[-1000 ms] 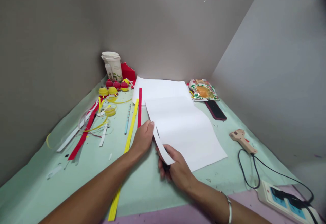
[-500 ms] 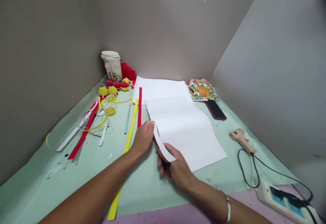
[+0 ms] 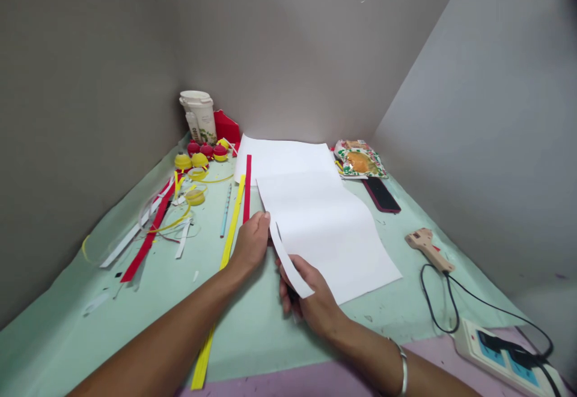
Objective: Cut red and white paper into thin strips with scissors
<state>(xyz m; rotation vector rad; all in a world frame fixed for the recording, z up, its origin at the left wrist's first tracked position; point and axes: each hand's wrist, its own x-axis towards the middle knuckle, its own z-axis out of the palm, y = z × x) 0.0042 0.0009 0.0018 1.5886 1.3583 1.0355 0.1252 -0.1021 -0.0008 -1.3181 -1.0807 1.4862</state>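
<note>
My left hand pinches the left edge of a large white paper sheet. Below it my right hand is closed round scissors, whose dark handles are mostly hidden by the fingers. A narrow paper strip, partly cut from the sheet's left side, curls down over the right hand. The scissors' blades lie at the cut, largely covered by the paper. Left of the sheet lie a red strip and long yellow strips, which pass under my left forearm.
At left are red and white strips, a blue pencil, and several red and yellow balls before a white bucket. At right are a food packet, phone, glue gun and power strip with cables.
The loose end of the cut paper strip has dropped slightly lower over my right hand. My left hand has shifted a little to the left and up. Other things stay put.
</note>
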